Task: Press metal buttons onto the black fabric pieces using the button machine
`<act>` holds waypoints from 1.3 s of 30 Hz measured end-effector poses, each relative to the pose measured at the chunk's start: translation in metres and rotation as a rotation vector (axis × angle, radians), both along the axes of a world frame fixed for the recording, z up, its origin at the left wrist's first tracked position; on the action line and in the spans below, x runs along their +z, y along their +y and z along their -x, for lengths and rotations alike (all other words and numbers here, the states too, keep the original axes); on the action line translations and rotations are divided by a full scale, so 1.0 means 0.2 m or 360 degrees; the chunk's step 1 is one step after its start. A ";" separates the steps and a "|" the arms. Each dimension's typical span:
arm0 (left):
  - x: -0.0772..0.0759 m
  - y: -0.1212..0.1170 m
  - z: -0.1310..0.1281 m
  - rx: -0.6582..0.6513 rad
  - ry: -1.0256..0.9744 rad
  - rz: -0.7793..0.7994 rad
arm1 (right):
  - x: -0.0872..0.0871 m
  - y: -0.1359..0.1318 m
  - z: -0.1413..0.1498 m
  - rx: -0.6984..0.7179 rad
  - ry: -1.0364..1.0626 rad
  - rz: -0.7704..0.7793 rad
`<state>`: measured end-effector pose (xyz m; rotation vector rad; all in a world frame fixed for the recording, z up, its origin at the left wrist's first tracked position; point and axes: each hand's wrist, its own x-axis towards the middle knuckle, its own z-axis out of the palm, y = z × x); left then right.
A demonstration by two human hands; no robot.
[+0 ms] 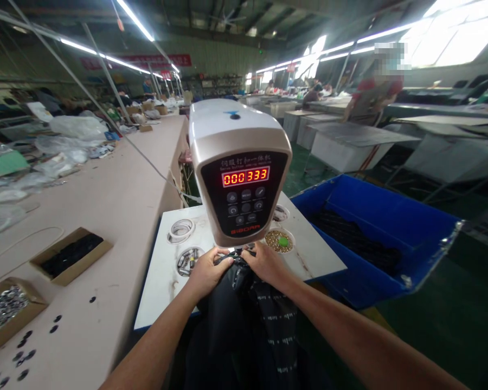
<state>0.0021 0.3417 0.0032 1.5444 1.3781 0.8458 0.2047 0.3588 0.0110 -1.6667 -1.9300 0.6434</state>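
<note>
Both hands are under the head of a white button attaching machine [239, 141], whose red display reads 000333. My left hand [209, 271] pinches the edge of a black garment [272, 319] with small white lettering. On the other side, my right hand [266, 262] grips the same garment close to the machine's working point. The garment hangs down from both hands toward my lap. What lies exactly between my fingertips is partly hidden by the machine head. Beside my right hand sits a round well of brass-coloured small parts [273, 242]; a well of metal pieces [184, 262] is beside my left.
A long table [138, 179] on the left bears a carton of black pieces [71, 254], a carton of shiny metal parts [8, 309] and scattered black discs [54, 329]. At right stands a blue bin [425, 260] with dark cloth inside. A person [376, 95] is farther back.
</note>
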 end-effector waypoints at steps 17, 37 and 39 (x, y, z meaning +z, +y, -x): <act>0.02 -0.02 -0.02 0.0163 0.0210 -0.0116 | -0.04 0.06 -0.01 0.0192 -0.0021 -0.0143; 0.01 -0.02 -0.03 0.0028 0.0029 -0.0072 | 0.02 0.03 -0.04 0.0254 -0.0099 -0.0102; 0.02 -0.02 -0.03 0.0027 0.0023 -0.0073 | 0.02 0.03 -0.04 0.0242 -0.0105 -0.0100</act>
